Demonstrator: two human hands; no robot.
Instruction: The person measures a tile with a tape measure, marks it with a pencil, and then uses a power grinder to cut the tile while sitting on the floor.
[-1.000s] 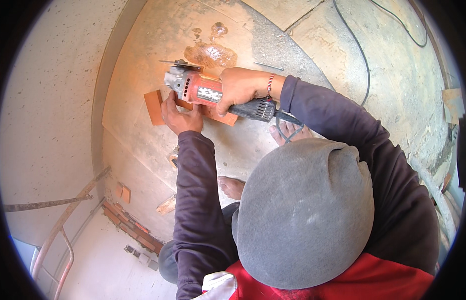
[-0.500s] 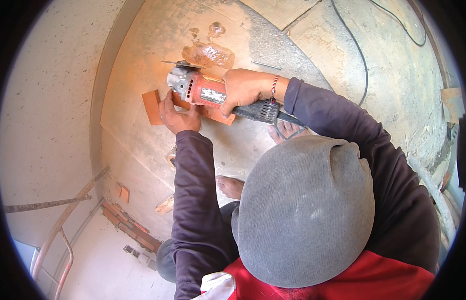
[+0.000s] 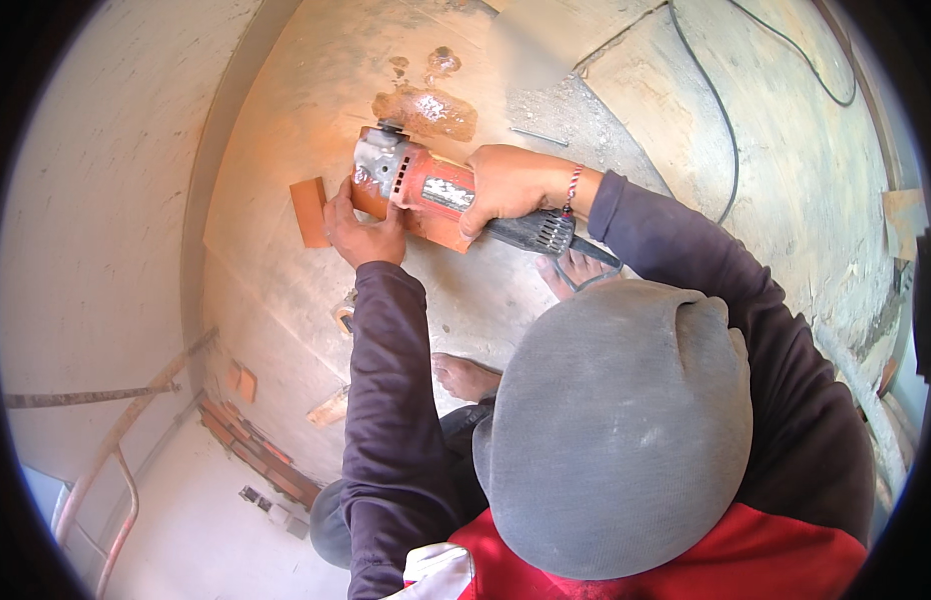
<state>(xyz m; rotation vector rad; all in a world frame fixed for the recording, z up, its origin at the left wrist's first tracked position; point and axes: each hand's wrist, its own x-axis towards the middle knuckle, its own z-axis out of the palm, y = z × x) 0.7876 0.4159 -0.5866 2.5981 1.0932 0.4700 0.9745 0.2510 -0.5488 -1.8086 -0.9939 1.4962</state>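
My right hand (image 3: 521, 187) is wrapped round the red and black body of an angle grinder (image 3: 416, 178), whose metal head points left. Beneath the grinder is a terracotta tile (image 3: 441, 232), partly hidden by it. The fingers and thumb of my left hand (image 3: 371, 228) grip the tile's left part, close below the grinder's head. Only a dark edge of the disc (image 3: 392, 126) shows at the far side of the head; whether it touches the tile is hidden. Just left of my left hand, another terracotta piece (image 3: 309, 212) lies on the floor.
Beyond the grinder is a wet brown patch (image 3: 426, 108), with a thin metal rod (image 3: 539, 135) to its right. A black cable (image 3: 721, 110) crosses the floor at right. Bare feet (image 3: 466, 378) are close by. A grey cap (image 3: 616, 430) covers the lower middle. Metal tubing (image 3: 116, 440) stands at left.
The grinder has shifted slightly right and turned, so its disc shows less. More of the tile is visible beside its head. Both hands keep their hold.
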